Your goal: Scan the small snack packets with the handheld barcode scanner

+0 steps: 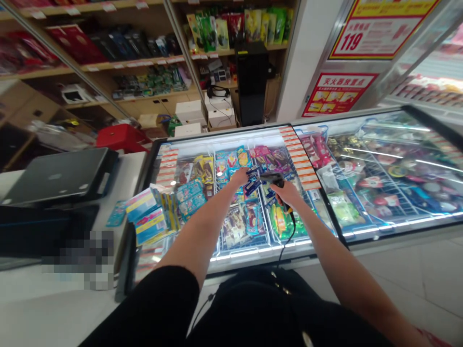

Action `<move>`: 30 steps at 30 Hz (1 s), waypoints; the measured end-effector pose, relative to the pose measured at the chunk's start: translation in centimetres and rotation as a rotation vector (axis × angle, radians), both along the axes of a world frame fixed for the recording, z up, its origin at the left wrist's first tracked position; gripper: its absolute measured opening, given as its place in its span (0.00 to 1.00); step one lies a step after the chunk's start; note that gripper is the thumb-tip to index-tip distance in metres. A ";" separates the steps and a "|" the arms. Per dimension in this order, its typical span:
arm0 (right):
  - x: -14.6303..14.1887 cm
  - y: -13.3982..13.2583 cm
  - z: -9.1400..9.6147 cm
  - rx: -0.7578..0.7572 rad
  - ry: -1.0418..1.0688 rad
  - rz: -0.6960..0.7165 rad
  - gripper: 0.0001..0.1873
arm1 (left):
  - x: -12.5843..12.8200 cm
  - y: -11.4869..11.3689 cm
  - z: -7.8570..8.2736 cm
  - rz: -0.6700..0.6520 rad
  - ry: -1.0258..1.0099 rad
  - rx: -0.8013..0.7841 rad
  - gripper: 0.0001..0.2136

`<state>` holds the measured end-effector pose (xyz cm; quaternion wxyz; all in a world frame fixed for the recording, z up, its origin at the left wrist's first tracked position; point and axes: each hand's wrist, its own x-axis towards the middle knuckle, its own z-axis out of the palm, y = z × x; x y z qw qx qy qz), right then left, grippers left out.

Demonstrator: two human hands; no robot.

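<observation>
My left hand [239, 177] reaches over the glass-topped freezer, its fingers closed on dark blue wrapped packets [252, 187]. Close by on the right, my right hand [288, 193] is wrapped around the grip of a black and yellow barcode scanner [273, 179]. The scanner's head points left at the dark blue packets, and its black cable [292, 230] runs down toward my body. Beneath both hands lie wire baskets of ice cream packs, among them light blue packs [254, 219], pink packs [266, 153] and green packs [285, 222].
Opened cartons [147, 217] and a turquoise pack [191, 198] rest at the freezer's left end. A black checkout machine [58, 176] stands on the white counter [130, 168]. A second freezer section [394, 178] extends right. Shelves [144, 60] line the wall behind.
</observation>
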<state>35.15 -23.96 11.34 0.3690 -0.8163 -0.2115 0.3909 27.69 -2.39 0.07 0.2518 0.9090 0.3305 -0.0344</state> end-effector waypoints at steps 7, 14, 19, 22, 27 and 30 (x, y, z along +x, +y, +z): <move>-1.1 1.3 -0.5 0.010 0.005 0.020 0.12 | -3.4 -3.5 0.8 0.153 -0.044 -0.017 0.15; -2.9 2.6 -1.2 0.020 -0.013 0.056 0.14 | -7.9 -3.2 1.4 0.523 -0.420 -0.438 0.10; -4.7 3.8 -1.4 0.005 -0.038 0.088 0.16 | -10.2 -3.0 1.6 0.811 -0.662 -0.749 0.03; -5.8 4.3 -1.2 0.014 -0.031 0.113 0.15 | -11.2 -2.8 2.0 0.899 -0.752 -0.800 0.03; -7.3 4.9 -0.5 0.017 -0.027 0.138 0.13 | -12.6 -2.1 2.7 0.946 -0.824 -0.791 0.06; -7.9 5.3 -0.5 0.018 -0.041 0.158 0.13 | -13.2 -1.7 2.9 0.949 -0.853 -0.788 0.07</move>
